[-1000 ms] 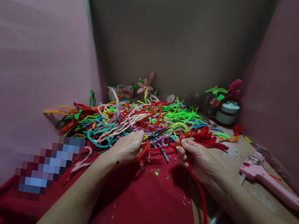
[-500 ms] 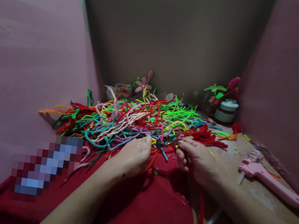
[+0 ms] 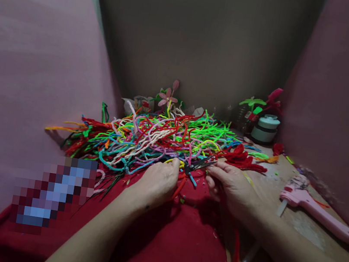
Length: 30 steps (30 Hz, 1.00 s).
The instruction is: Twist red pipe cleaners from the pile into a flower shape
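Note:
My left hand (image 3: 159, 179) is closed round the handles of a pair of scissors (image 3: 200, 165), whose dark blades point right, towards my other hand. Orange-red and yellow parts show beside the left fingers; I cannot tell which belong to the handles. My right hand (image 3: 230, 183) is pinched at the blade tips and holds a red pipe cleaner (image 3: 235, 254), which hangs below the palm towards me. Its upper end is hidden by the fingers. Just behind the hands spreads a tangled heap of coloured pipe cleaners (image 3: 160, 137), with a red looped bundle (image 3: 241, 157) at its right.
A pink glue gun (image 3: 322, 214) lies on a brown board (image 3: 303, 233) at right, with a glue stick (image 3: 251, 255) near the board's front edge. A lidded jar (image 3: 265, 129) and pipe-cleaner flowers (image 3: 168, 97) stand at the back. Red cloth (image 3: 170, 248) covers the front.
The scissor blades look closer together than before. Both hands stay almost in place, and the view has shifted slightly.

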Available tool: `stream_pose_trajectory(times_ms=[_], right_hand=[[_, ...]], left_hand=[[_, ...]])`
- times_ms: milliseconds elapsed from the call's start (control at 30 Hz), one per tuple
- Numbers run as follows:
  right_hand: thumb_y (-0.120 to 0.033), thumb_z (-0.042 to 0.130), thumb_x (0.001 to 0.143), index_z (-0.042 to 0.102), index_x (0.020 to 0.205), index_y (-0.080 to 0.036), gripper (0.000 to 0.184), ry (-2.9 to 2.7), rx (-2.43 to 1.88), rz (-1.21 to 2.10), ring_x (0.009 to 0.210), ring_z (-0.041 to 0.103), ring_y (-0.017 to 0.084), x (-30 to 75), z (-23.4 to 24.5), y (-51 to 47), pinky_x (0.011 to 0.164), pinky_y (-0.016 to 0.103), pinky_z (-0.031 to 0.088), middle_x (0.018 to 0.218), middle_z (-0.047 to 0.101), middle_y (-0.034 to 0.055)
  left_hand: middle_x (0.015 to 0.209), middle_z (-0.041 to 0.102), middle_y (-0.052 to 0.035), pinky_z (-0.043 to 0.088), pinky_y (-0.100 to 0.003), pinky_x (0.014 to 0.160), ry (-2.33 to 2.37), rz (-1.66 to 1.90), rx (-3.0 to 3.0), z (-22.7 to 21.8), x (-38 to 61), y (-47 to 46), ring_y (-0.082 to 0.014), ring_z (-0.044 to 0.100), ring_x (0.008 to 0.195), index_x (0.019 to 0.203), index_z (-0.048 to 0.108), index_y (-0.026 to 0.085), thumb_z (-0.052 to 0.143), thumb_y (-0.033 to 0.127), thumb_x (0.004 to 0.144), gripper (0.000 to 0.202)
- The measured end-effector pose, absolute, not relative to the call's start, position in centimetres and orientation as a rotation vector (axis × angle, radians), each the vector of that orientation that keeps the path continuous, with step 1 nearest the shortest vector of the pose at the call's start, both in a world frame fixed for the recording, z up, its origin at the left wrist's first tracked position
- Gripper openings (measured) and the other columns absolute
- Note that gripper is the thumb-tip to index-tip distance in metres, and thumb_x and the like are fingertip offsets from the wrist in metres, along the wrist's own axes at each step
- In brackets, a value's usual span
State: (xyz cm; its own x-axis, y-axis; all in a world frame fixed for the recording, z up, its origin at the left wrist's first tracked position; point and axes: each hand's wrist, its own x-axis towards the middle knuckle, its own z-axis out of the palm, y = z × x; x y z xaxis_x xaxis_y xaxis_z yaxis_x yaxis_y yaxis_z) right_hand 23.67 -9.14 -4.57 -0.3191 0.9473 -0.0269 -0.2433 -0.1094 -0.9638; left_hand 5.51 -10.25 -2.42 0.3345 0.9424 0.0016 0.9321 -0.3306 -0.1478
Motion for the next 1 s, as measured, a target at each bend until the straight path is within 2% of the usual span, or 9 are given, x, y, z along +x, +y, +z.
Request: stream_pose_trajectory(times_ms=[567,800,933,1000], right_hand=[[-0.028,0.056,0.07,0.047,0.059,-0.018,0.017,-1.211,-0.971,1.519,0.032,0.031,0.004,23.2,-4.0,-9.8,0.032,0.017,0.02,0.042,0.044,-0.0063],[-0.028,0.056,0.071,0.049,0.06,-0.017,0.017,-1.229,-0.939,1.545,0.03,0.028,0.003,22.8,-4.2,-10.4,0.031,0.017,0.018,0.039,0.041,-0.0072],[-0.03,0.06,0.071,0.049,0.062,-0.017,0.019,-1.162,-0.939,1.588,0.031,0.029,0.002,23.1,-4.1,-10.1,0.031,0.016,0.019,0.039,0.041,-0.0076],[-0.029,0.063,0.068,0.052,0.07,-0.018,0.016,-1.079,-0.889,1.594,0.031,0.029,0.004,23.6,-3.9,-9.5,0.03,0.016,0.021,0.04,0.041,-0.0082]], left_hand=[[0.084,0.063,-0.0145,0.044,-0.033,0.067,-1.863,0.097,-2.453,-3.3,6.7,-10.6,-0.0255,0.062,0.082,0.096,0.044,0.012,0.032,0.015,0.082,0.018],[0.079,0.064,-0.0147,0.046,-0.033,0.062,-1.93,0.105,-2.354,-3.0,7.5,-10.8,-0.0267,0.064,0.077,0.096,0.042,0.012,0.028,0.011,0.083,0.019],[0.083,0.065,-0.0152,0.046,-0.033,0.064,-1.992,0.053,-2.329,-2.1,6.5,-10.5,-0.0262,0.064,0.079,0.102,0.039,0.013,0.03,0.017,0.085,0.02],[0.087,0.065,-0.0154,0.045,-0.033,0.065,-2.0,0.065,-2.314,-1.7,5.4,-10.1,-0.0267,0.064,0.081,0.104,0.039,0.013,0.03,0.021,0.086,0.022]])
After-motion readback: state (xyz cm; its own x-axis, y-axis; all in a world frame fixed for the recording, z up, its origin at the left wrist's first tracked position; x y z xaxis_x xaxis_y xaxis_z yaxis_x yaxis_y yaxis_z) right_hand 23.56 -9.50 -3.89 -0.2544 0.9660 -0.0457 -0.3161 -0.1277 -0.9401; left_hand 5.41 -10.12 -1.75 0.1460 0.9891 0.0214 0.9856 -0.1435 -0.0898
